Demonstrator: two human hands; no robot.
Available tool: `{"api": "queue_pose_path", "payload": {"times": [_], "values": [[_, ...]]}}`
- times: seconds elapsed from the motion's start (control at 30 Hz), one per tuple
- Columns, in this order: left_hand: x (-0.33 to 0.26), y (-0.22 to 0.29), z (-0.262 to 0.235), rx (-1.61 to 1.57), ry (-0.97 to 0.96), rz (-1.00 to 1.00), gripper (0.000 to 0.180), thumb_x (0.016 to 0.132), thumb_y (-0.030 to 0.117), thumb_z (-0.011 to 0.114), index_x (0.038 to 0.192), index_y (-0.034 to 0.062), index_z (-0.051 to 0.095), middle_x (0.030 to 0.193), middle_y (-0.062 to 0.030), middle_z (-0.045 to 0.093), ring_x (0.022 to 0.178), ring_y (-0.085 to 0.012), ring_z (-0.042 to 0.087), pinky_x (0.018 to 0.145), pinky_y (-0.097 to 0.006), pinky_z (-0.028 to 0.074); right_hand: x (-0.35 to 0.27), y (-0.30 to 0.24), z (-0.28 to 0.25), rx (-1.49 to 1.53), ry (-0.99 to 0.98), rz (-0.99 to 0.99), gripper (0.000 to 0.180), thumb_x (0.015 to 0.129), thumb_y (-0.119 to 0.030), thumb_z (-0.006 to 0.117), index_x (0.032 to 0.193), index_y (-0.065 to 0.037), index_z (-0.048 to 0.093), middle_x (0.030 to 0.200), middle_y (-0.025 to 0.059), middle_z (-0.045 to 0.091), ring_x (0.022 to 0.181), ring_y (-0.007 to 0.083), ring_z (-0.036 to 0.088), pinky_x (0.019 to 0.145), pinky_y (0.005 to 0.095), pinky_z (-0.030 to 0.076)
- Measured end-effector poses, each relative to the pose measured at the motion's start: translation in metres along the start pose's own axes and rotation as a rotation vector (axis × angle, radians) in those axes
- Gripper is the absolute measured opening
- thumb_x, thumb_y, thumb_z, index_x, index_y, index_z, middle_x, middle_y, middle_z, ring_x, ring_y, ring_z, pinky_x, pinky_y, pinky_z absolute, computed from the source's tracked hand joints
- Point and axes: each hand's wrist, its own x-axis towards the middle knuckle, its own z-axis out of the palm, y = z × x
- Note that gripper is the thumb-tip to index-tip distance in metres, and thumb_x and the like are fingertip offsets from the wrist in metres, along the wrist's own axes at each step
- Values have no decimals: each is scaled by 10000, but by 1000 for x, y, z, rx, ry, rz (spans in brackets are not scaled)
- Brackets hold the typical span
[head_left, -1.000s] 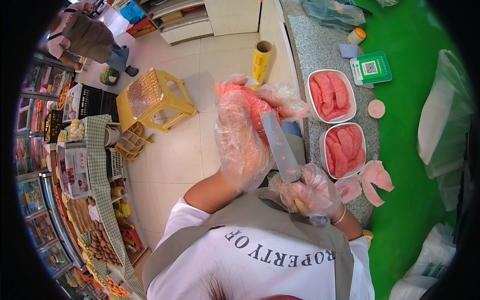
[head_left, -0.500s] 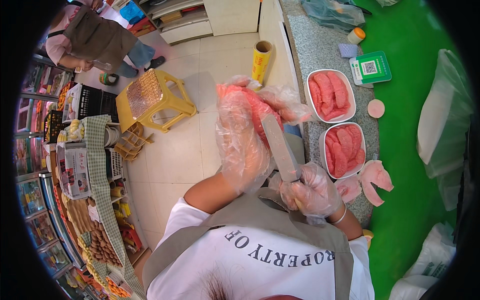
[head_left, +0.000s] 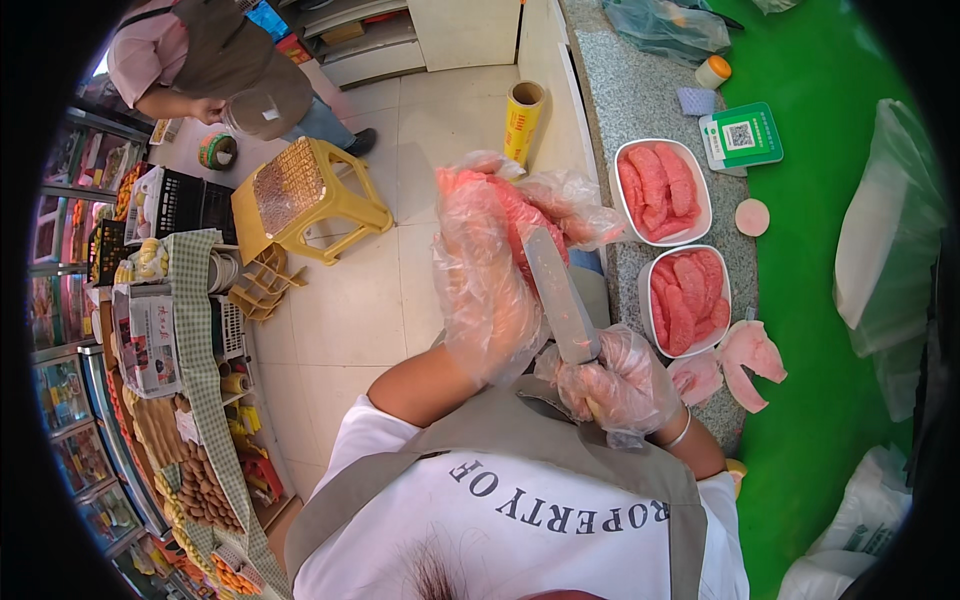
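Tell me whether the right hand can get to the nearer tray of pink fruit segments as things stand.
Probably not right away: the right hand grips a knife, so it is occupied, though the nearer tray sits just beside it with nothing between.

Yellow plastic stool [head_left: 305,195] on tiled floor, roll of cling film [head_left: 524,118] leaning by granite counter [head_left: 640,100] (speckled grey), green mat [head_left: 830,420], another person [head_left: 205,60] crouching beyond.
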Motion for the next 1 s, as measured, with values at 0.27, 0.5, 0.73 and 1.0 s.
{"api": "queue_pose_path", "payload": {"times": [0.27,0.5,0.73,1.0], "values": [[-1,1,0,35,-17,34,584,1012,540,455,1334,73,317,1011,-128,611,869,-205,647,853,-392,554,2,-4,-1,-18,-91,-6,315,1001,-324,560,1016,-12,602,694,43,559,571,119,489,531,266,399],[-1,-2,1,-68,14,17,574,1012,519,476,1336,72,322,1005,-135,611,869,-204,647,845,-382,551,4,-5,3,86,-96,1,306,1040,-311,489,996,-31,602,621,26,523,534,112,438,500,261,375],[0,-1,0,-58,34,-9,557,1024,503,460,1342,68,325,991,-130,616,861,-200,646,830,-362,546,9,-7,1,76,-176,8,335,1035,-334,500,902,-41,591,616,39,537,542,121,454,498,265,382],[-8,2,-2,202,-37,-73,494,1040,544,380,1329,148,322,1084,-91,586,911,-211,619,868,-372,536,6,-25,10,200,-98,112,328,964,-343,626,851,-39,577,633,65,559,596,134,487,575,274,428]]}}
